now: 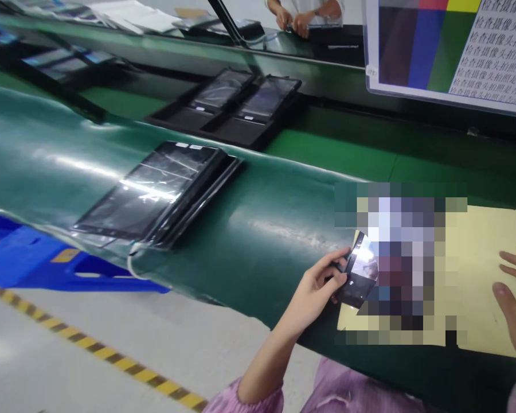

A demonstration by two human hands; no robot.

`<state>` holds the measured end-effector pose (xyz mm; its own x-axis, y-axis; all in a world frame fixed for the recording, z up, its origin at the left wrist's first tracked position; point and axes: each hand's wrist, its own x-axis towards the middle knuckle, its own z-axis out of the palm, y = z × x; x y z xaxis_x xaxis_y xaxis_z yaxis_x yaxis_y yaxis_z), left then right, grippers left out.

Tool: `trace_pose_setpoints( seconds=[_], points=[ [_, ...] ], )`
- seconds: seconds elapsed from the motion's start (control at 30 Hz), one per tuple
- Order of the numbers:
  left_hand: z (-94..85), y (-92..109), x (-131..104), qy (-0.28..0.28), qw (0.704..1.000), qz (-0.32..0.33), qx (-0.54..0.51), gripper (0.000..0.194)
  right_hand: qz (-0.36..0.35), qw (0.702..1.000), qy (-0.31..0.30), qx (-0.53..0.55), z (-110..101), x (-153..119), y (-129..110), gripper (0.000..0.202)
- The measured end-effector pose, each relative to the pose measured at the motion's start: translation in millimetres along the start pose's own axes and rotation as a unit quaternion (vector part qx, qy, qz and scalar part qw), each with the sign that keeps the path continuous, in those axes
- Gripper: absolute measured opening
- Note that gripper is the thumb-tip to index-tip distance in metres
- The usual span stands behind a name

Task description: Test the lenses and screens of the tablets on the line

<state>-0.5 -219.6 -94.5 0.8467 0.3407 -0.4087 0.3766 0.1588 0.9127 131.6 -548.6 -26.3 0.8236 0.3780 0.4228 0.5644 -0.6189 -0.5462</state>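
My left hand [320, 284] grips the left edge of a black tablet [358, 289], thumb on the front and fingers curled at the side. The tablet's screen is lit, and most of it is hidden by a pixelated patch. Beneath it lie yellow sheets [490, 275] on the green work surface. To the right of the tablet, my right hand [513, 292] is partly cut off by the frame edge. Its fingers are spread over the yellow sheet and hold nothing.
Stacked tablets [155, 189] lie on the green bench [275, 241] to the left. A black tray [189, 123] with two tablets sits on the green conveyor [327, 152] behind. A printed colour chart [434, 51] hangs at upper right. Across the line, a person's hands [294, 20] hold a device.
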Motion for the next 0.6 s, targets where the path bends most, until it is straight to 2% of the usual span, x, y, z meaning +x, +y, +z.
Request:
trace_pose_setpoints(
  seconds=[0.13, 0.3, 0.4, 0.5, 0.6],
  points=[
    [0.3, 0, 7, -0.018, 0.998, 0.041, 0.032, 0.06, 0.031, 0.994, -0.039, 0.095, 31, 22, -5, 0.034],
    [-3.5, -9, 15, -0.042, 0.99, 0.096, 0.094, 0.065, 0.084, 0.975, -0.068, 0.194, 71, 16, -5, 0.037],
    [-10.6, -10, 17, -0.09, 0.984, 0.113, 0.101, 0.072, 0.105, 0.968, -0.072, 0.216, 79, 8, -4, 0.036],
    [-15.7, -7, 20, -0.14, 0.977, 0.128, 0.096, 0.077, 0.116, 0.965, -0.063, 0.229, 78, 7, -3, 0.037],
    [-17.2, -5, 21, -0.151, 0.973, 0.144, 0.1, 0.078, 0.109, 0.967, -0.064, 0.22, 76, 9, -3, 0.039]
  ],
)
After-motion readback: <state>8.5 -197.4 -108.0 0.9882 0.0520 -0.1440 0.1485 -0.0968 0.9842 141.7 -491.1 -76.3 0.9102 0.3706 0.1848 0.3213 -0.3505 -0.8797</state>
